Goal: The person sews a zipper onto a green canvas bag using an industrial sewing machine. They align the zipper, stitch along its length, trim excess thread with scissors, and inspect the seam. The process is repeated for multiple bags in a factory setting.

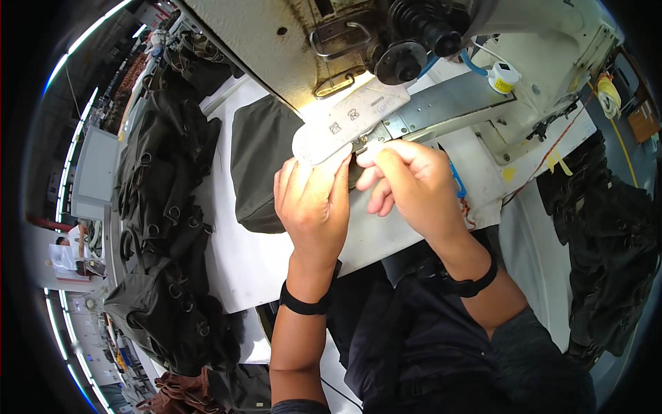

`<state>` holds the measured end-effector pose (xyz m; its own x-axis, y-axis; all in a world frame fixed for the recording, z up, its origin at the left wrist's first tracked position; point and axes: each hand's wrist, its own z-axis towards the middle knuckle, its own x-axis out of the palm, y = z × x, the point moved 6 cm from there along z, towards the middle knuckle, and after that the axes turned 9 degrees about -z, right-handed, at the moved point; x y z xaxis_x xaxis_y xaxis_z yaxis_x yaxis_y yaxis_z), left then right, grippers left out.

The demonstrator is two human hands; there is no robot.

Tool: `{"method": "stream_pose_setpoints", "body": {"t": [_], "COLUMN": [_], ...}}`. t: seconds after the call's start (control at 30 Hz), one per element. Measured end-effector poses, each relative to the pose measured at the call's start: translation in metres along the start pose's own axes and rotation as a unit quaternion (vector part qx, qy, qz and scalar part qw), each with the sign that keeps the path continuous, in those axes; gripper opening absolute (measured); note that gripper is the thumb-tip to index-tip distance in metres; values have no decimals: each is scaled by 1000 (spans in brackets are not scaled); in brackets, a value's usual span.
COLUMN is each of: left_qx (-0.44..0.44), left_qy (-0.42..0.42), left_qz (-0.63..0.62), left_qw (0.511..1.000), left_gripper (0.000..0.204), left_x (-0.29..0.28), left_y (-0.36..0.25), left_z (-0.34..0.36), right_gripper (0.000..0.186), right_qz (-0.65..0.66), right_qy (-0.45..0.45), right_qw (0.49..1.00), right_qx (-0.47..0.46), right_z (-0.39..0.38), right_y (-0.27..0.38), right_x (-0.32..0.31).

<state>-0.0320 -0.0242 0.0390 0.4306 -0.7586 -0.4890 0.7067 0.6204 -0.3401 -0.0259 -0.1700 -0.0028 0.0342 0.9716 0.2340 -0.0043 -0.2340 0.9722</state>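
Both of my hands meet at the needle area of a sewing machine (352,121), below the rounded white end of its head. My left hand (314,196) has its fingers bent together, the tips partly hidden at the machine head; what they hold, if anything, does not show. Thumb and forefinger of my right hand (412,176) pinch together close to the needle, the other fingers curled; I cannot make out anything between them. A dark olive fabric piece (262,159), box-like in shape, lies on the table left of the needle, partly behind my left hand.
A narrow metal arm bed (448,107) runs right from the needle. The white table (241,269) extends beneath. Dark bags with metal rings (162,200) are heaped at the left; more dark fabric (614,241) hangs at the right. A blue tool (456,181) lies beside my right wrist.
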Motion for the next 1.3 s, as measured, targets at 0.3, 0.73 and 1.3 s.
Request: {"method": "stream_pose_setpoints", "body": {"t": [0.3, 0.73, 1.3], "left_qx": [6, 64, 59], "left_qy": [-4, 4, 3], "left_qz": [5, 0, -23], "left_qw": [1000, 998, 998], "left_gripper": [18, 17, 18], "left_x": [3, 3, 3], "left_y": [-6, 3, 6], "left_z": [5, 9, 10], "right_gripper": [24, 29, 28], "right_qz": [-87, -135, -162], "right_qy": [41, 29, 12], "right_qw": [991, 984, 975], "right_qx": [-88, -116, -148], "right_z": [30, 29, 28], "right_y": [35, 30, 34], "right_x": [-12, -8, -6]}}
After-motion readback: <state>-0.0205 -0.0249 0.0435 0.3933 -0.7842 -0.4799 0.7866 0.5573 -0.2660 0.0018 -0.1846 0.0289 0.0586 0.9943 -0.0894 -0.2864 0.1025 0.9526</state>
